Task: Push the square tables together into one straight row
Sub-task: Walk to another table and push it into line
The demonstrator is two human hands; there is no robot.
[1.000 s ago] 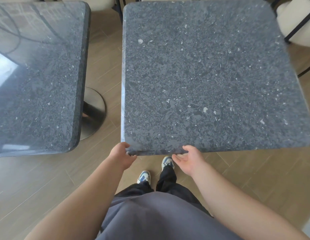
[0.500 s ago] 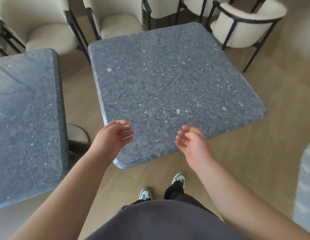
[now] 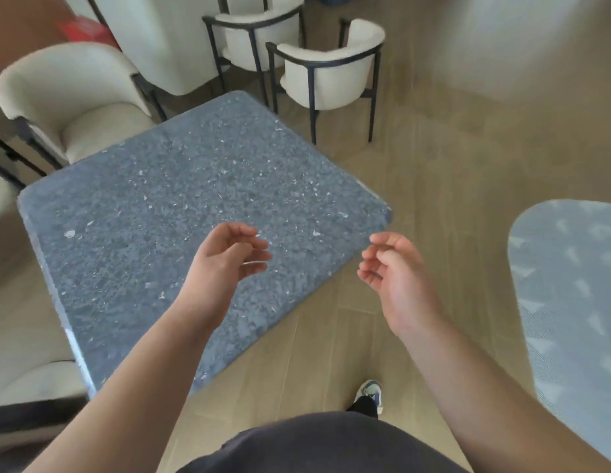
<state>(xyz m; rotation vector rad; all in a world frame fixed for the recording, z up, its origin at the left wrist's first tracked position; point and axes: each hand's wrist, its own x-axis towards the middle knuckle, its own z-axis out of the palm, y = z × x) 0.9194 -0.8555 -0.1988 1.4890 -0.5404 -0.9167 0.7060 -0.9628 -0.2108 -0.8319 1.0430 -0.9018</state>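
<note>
Dark cloth of our shirt (image 3: 324,445) fills the bottom of the view, one shoe (image 3: 369,394) planted on the wooden floor (image 3: 450,186) just ahead of it. Both arms reach forward. Our left hand (image 3: 225,261) hangs above the near part of the speckled stone desk (image 3: 133,233), fingers loosely curled, holding nothing and, as far as we can tell, not touching the top. Our right hand (image 3: 392,268) floats over bare floor just off the desk's right-hand edge — also released, fingers slack, gripping nothing.

That desk sits at a slant to us, one corner pointing toward our feet. A second desk (image 3: 570,302), pale with glare, shows only as a rounded corner at the far right, well apart from the first with open floor between. Beyond stand cream chairs: one (image 3: 72,107) tucked close to the speckled desk's far-left edge, two more (image 3: 331,73) farther back.

We judge the row is not yet formed, and a fresh hold is needed before any push. The risks lie in that push. Shoving near one corner would likely swing the heavy top round instead of sliding it straight, leaving the edges askew. The close chair could catch a moving edge — and fingers wrapped over a meeting edge could be pinched as the desks close.
</note>
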